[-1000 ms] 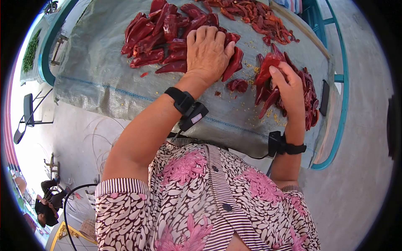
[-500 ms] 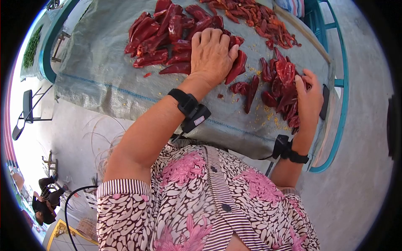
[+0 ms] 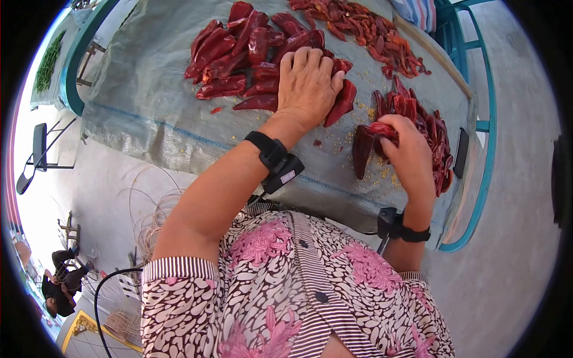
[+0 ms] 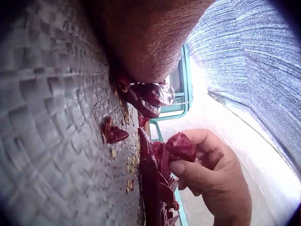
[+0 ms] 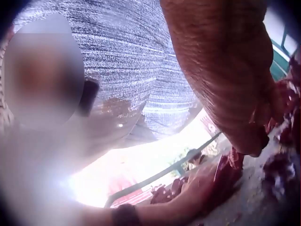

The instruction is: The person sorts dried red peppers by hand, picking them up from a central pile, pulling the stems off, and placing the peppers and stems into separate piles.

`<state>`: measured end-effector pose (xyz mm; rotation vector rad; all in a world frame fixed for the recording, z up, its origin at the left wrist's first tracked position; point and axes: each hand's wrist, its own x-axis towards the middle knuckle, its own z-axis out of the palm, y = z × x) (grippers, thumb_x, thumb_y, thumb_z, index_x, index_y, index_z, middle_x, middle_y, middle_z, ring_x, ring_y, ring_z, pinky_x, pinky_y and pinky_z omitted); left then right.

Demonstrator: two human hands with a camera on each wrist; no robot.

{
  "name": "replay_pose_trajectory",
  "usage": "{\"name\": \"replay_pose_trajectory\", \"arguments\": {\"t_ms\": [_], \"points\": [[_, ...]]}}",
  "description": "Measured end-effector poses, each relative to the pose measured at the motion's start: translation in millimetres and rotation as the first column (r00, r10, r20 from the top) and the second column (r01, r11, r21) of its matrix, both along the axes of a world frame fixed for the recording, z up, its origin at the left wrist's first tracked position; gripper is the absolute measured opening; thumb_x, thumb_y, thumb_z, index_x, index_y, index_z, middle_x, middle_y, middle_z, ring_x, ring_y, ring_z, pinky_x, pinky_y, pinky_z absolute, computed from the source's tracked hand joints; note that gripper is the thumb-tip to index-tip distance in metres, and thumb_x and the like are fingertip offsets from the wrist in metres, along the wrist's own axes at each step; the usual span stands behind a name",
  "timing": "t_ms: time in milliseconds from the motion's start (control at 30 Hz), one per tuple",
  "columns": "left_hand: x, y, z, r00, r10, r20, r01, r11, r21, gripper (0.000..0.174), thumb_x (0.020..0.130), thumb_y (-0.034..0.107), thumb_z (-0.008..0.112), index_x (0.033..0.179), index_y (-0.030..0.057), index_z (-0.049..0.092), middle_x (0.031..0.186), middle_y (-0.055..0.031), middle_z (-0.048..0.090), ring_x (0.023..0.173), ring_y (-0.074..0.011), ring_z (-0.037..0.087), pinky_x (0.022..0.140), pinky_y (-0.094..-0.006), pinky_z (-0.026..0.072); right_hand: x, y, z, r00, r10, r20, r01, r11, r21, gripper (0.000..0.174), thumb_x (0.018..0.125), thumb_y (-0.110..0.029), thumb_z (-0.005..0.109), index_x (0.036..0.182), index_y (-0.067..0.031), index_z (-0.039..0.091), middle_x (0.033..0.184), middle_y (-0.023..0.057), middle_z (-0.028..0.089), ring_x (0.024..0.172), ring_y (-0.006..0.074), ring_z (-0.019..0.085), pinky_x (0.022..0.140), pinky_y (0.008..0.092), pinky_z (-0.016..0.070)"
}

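Observation:
In the head view the left hand [image 3: 307, 89] rests palm down on the right edge of a heap of large red peppers [image 3: 221, 56], its fingers over them. The right hand [image 3: 410, 152] pinches a piece of red pepper [image 3: 384, 129] between thumb and fingers, at the left side of a pile of split peppers [image 3: 439, 134]. A dark red pepper [image 3: 361, 152] lies or hangs just left of that hand; which one, I cannot tell. The left wrist view shows the right hand [image 4: 218, 176] with the pinched piece [image 4: 181, 147] from the side.
A grey woven sheet [image 3: 155, 107] with scattered yellow seeds covers the surface. Shredded red peppers [image 3: 370, 33] lie at the back. A dark flat object [image 3: 460, 153] sits at the right edge, inside a teal metal frame [image 3: 490, 161]. A person [image 3: 59, 283] is far off at the left.
The right hand went right to the split pile, then came back left and now grips a pepper piece. The left hand has stayed on its heap, while the whole view has shifted slightly.

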<state>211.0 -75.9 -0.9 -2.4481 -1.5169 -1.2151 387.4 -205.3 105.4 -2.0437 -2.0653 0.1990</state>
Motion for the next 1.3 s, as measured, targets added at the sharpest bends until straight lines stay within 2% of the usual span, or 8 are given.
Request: {"name": "replay_pose_trajectory", "arguments": {"t_ms": [100, 233, 433, 533, 833, 1067, 1167, 1300], "points": [[-0.7, 0.0, -0.1, 1.000, -0.003, -0.011, 0.003, 1.000, 0.001, 0.030, 0.099, 0.038, 0.061, 0.105, 0.0087, 0.067, 0.121, -0.0057, 0.063, 0.122, -0.0253, 0.052, 0.106, -0.0457, 0.0357, 0.7, 6.1, -5.6, 0.986, -0.071, -0.148, 0.100, 0.975, 0.200, 0.037, 0.092, -0.019, 0.072, 0.126, -0.0085, 0.064, 0.115, 0.0114, 0.070, 0.092, 0.0301, 0.069, 0.083, 0.0407, 0.0543], [-0.3, -0.4, -0.4, 1.000, 0.007, -0.012, -0.007, 1.000, 0.009, 0.031, 0.099, 0.038, 0.061, 0.105, 0.0083, 0.068, 0.120, -0.0059, 0.063, 0.122, -0.0254, 0.053, 0.105, -0.0453, 0.0359, -37.2, 32.0, -30.7, 0.794, -0.244, -0.556, 0.242, 0.967, -0.078, 0.062, 0.091, -0.032, 0.078, 0.141, -0.0048, 0.054, 0.118, 0.0168, 0.069, 0.086, 0.0232, 0.067, 0.082, 0.0376, 0.0537], [-0.4, 0.1, 1.8, 1.000, 0.006, -0.022, -0.006, 1.000, -0.016, 0.031, 0.099, 0.037, 0.061, 0.106, 0.0077, 0.068, 0.120, -0.0059, 0.063, 0.122, -0.0257, 0.053, 0.106, -0.0453, 0.0360, -44.6, 48.4, -59.0, 0.784, -0.097, -0.613, 0.176, 0.982, 0.070, 0.062, 0.086, -0.025, 0.077, 0.139, -0.0027, 0.055, 0.114, 0.0137, 0.071, 0.085, 0.0197, 0.066, 0.080, 0.0355, 0.0532], [-0.9, 0.5, 1.8, 1.000, 0.007, -0.015, -0.007, 1.000, -0.005, 0.031, 0.099, 0.037, 0.061, 0.106, 0.0074, 0.068, 0.121, -0.0057, 0.064, 0.122, -0.0257, 0.053, 0.106, -0.0452, 0.0358, -35.0, 37.6, -41.9, 0.692, -0.238, -0.681, 0.204, 0.970, -0.131, 0.054, 0.084, -0.018, 0.073, 0.133, -0.0011, 0.059, 0.107, 0.0106, 0.072, 0.086, 0.0163, 0.065, 0.082, 0.0341, 0.0527], [-5.4, 2.7, -1.5, 0.983, -0.055, 0.172, 0.060, 0.998, -0.021, 0.026, 0.091, 0.034, 0.074, 0.101, 0.0102, 0.070, 0.115, -0.0026, 0.067, 0.119, -0.0259, 0.056, 0.106, -0.0439, 0.0362, -13.0, 14.9, -44.5, 0.615, -0.206, -0.761, 0.280, 0.959, -0.033, 0.040, 0.084, -0.009, 0.069, 0.122, -0.0001, 0.065, 0.099, 0.0065, 0.072, 0.084, 0.0128, 0.062, 0.080, 0.0314, 0.0515], [-12.9, 4.7, -4.5, 0.937, -0.150, 0.316, 0.150, 0.988, 0.027, 0.023, 0.084, 0.028, 0.082, 0.096, 0.0122, 0.070, 0.107, -0.0017, 0.069, 0.113, -0.0258, 0.059, 0.101, -0.0425, 0.0394, 11.5, 5.8, -40.5, 0.836, -0.230, -0.499, 0.414, 0.860, 0.298, 0.042, 0.088, -0.011, 0.073, 0.127, -0.0007, 0.062, 0.105, 0.0105, 0.071, 0.089, 0.0171, 0.066, 0.084, 0.0329, 0.0534], [-15.9, 3.2, -5.0, 0.931, -0.164, 0.326, 0.148, 0.986, 0.074, 0.021, 0.082, 0.024, 0.083, 0.097, 0.0132, 0.072, 0.104, -0.0034, 0.069, 0.112, -0.0250, 0.060, 0.102, -0.0421, 0.0382, 2.7, 0.9, -47.1, 0.707, -0.166, -0.687, 0.410, 0.888, 0.207, 0.043, 0.089, -0.013, 0.074, 0.128, -0.0014, 0.062, 0.110, 0.0141, 0.072, 0.095, 0.0210, 0.069, 0.087, 0.0349, 0.0540], [-15.5, 5.5, -14.6, 0.928, -0.123, 0.353, 0.108, 0.992, 0.063, 0.022, 0.080, 0.022, 0.086, 0.097, 0.0156, 0.074, 0.100, -0.0031, 0.070, 0.112, -0.0228, 0.060, 0.102, -0.0438, 0.0362, -9.9, -3.2, -58.0, 0.796, -0.174, -0.580, 0.350, 0.914, 0.206, 0.047, 0.090, -0.019, 0.075, 0.134, -0.0099, 0.061, 0.108, 0.0164, 0.074, 0.101, 0.0282, 0.072, 0.088, 0.0390, 0.0547]]}}
